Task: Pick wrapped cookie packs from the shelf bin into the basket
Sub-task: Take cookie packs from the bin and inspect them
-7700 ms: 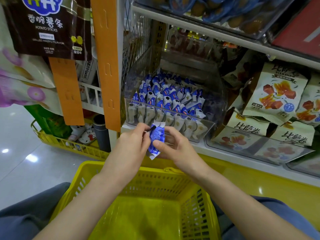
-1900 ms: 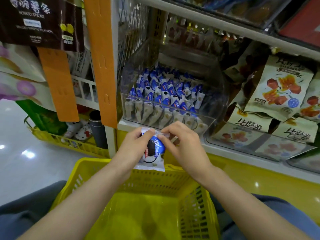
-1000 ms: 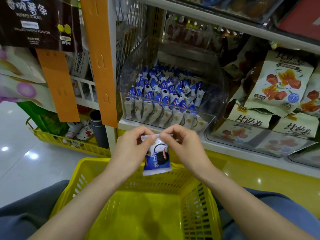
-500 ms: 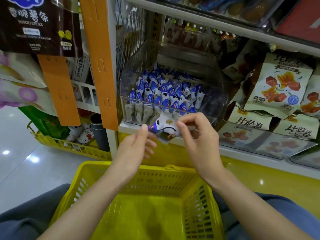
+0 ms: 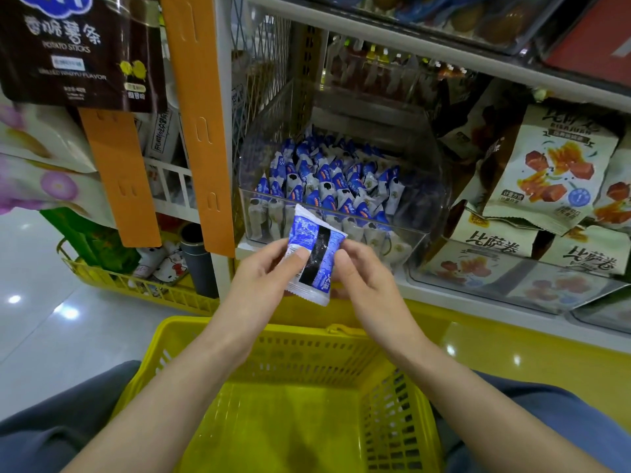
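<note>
Blue-white pack [image 5: 313,257] pinched at both edges, left hand [image 5: 263,281] and right hand [image 5: 362,278], held above basket [image 5: 218,339] in front of bin [image 5: 392,233]; I judge pick done, next I release so it drops into basket

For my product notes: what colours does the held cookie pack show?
Blue cookie pack with a black stripe and white crimped edges, seen in the head view.

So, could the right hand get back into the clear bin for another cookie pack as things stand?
Probably not right away: the right hand and the left hand both pinch a cookie pack above the yellow basket. The clear bin has an open top, just behind.
</note>
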Demonstrator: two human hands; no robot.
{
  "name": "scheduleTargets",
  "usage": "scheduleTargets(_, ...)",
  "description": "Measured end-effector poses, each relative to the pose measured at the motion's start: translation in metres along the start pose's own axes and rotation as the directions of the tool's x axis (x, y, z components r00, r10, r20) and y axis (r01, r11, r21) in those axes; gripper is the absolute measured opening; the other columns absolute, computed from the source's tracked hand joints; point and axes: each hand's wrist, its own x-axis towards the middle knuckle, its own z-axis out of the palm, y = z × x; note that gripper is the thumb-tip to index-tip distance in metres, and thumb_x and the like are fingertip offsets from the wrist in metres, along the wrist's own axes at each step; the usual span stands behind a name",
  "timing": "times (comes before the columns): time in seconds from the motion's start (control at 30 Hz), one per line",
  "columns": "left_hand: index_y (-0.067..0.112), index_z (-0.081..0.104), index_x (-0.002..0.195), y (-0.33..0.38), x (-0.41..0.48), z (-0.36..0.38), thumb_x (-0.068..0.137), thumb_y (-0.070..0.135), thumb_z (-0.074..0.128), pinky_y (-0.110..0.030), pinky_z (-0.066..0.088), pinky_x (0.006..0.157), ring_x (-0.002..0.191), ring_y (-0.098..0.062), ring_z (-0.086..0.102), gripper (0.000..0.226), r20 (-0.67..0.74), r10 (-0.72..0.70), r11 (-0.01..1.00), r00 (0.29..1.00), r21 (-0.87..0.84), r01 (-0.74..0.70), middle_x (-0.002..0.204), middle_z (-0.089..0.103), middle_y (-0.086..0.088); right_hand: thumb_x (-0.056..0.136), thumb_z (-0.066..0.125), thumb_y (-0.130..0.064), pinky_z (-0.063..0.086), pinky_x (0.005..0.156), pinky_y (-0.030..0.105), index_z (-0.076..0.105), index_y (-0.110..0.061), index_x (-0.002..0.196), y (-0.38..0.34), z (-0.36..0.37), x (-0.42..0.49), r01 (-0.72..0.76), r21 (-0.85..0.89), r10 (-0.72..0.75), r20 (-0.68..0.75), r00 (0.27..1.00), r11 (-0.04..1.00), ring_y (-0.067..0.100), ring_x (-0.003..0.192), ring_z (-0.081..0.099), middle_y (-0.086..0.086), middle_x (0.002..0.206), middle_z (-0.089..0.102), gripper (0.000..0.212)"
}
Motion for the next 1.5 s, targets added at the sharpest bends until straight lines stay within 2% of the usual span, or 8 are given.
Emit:
scheduleTargets(0.13, 0.023, 0.051, 0.113, -0.007, 0.002, 0.001, 0.086, 0.015, 0.062, -0.004, 0.043, 0.070, 0.085, 0.014, 0.056, 0.031, -0.086, 0.198, 0.952, 0.976, 0.253, -0.171, 0.102, 0.060, 0.015, 0.094, 0.050, -0.017, 0.056, 0.066, 0.023, 0.059, -0.004, 0.108, -0.004, -0.002, 0.001, -0.142, 0.211, 0.130, 0.067, 0.989, 0.967, 0.013, 0.083, 0.068, 0.007, 0.099, 0.071, 0.021)
scheduleTargets(0.3, 0.025, 0.053, 0.111, -0.015, 0.002, 0.000, 0.080, 0.020, 0.069, -0.008, 0.041, 0.076, 0.097, 0.004, 0.051, 0.035, -0.020, 0.389, 0.757, 0.921, 0.576, -0.307, 0.105, 0.054, 0.010, 0.092, 0.053, -0.016, 0.055, 0.062, 0.023, 0.053, -0.003, 0.110, -0.001, -0.001, 0.001, -0.154, 0.238, 0.155, 0.015, 0.988, 0.959, 0.012, 0.081, 0.069, 0.005, 0.097, 0.071, 0.021)
scheduleTargets(0.7, 0.021, 0.041, 0.128, -0.016, -0.003, -0.005, 0.096, 0.021, 0.040, -0.042, 0.047, 0.076, 0.091, -0.024, 0.059, 0.032, 0.138, 0.288, 0.525, 0.948, 0.805, -0.277, 0.106, 0.063, -0.006, 0.087, 0.060, -0.010, 0.053, 0.056, 0.021, 0.045, -0.016, 0.104, 0.008, 0.002, 0.001, -0.068, 0.033, 0.065, 0.075, 0.995, 0.997, 0.006, 0.071, 0.065, 0.005, 0.105, 0.064, 0.024)
scheduleTargets(0.9, 0.017, 0.047, 0.120, -0.013, -0.001, -0.010, 0.098, 0.028, 0.035, -0.041, 0.046, 0.069, 0.087, -0.029, 0.061, 0.028, 0.169, 0.349, 0.400, 0.922, 0.862, -0.310, 0.096, 0.065, -0.007, 0.087, 0.061, -0.014, 0.054, 0.062, 0.024, 0.046, -0.023, 0.101, 0.013, 0.000, 0.001, 0.007, -0.072, 0.004, 0.145, 0.989, 0.997, 0.033, 0.085, 0.062, -0.002, 0.100, 0.064, 0.022)
scheduleTargets(1.1, 0.020, 0.057, 0.103, -0.016, 0.001, -0.009, 0.097, 0.026, 0.037, -0.025, 0.042, 0.058, 0.064, -0.009, 0.053, 0.022, 0.074, 0.352, 0.629, 0.933, 0.719, -0.295, 0.075, 0.061, 0.003, 0.084, 0.066, -0.022, 0.054, 0.070, 0.032, 0.046, -0.033, 0.101, 0.012, 0.000, 0.002, 0.051, -0.165, -0.033, 0.109, 0.993, 0.985, 0.023, 0.082, 0.061, -0.012, 0.108, 0.060, 0.028)
scheduleTargets(1.23, 0.026, 0.061, 0.103, -0.014, -0.001, -0.002, 0.091, 0.040, 0.042, -0.008, 0.040, 0.070, 0.086, 0.001, 0.056, 0.026, 0.109, 0.239, 0.808, 0.965, 0.529, -0.260, 0.092, 0.062, 0.010, 0.078, 0.070, -0.027, 0.053, 0.067, 0.031, 0.043, -0.034, 0.104, 0.014, -0.002, -0.004, 0.164, -0.419, -0.164, 0.036, 0.986, 0.893, 0.007, 0.073, 0.058, -0.020, 0.106, 0.054, 0.038)
scheduleTargets(1.37, 0.029, 0.051, 0.114, -0.019, -0.004, 0.006, 0.088, 0.033, 0.054, -0.013, 0.046, 0.072, 0.087, 0.001, 0.060, 0.026, 0.106, 0.140, 0.859, 0.984, 0.481, -0.174, 0.097, 0.063, 0.013, 0.076, 0.071, -0.018, 0.053, 0.066, 0.034, 0.038, -0.030, 0.110, 0.018, -0.001, -0.006, 0.248, -0.556, -0.230, 0.102, 0.968, 0.794, 0.001, 0.077, 0.055, -0.012, 0.112, 0.043, 0.049)
scheduleTargets(1.5, 0.018, 0.051, 0.108, -0.017, 0.005, 0.001, 0.096, 0.019, 0.043, -0.026, 0.050, 0.079, 0.088, -0.015, 0.061, 0.013, -0.067, 0.104, 0.935, 0.992, 0.347, -0.074, 0.098, 0.064, -0.001, 0.076, 0.073, -0.026, 0.046, 0.064, 0.011, 0.039, -0.032, 0.113, 0.017, 0.000, -0.002, 0.251, -0.454, -0.224, 0.114, 0.968, 0.855, 0.001, 0.078, 0.054, -0.012, 0.113, 0.046, 0.050)
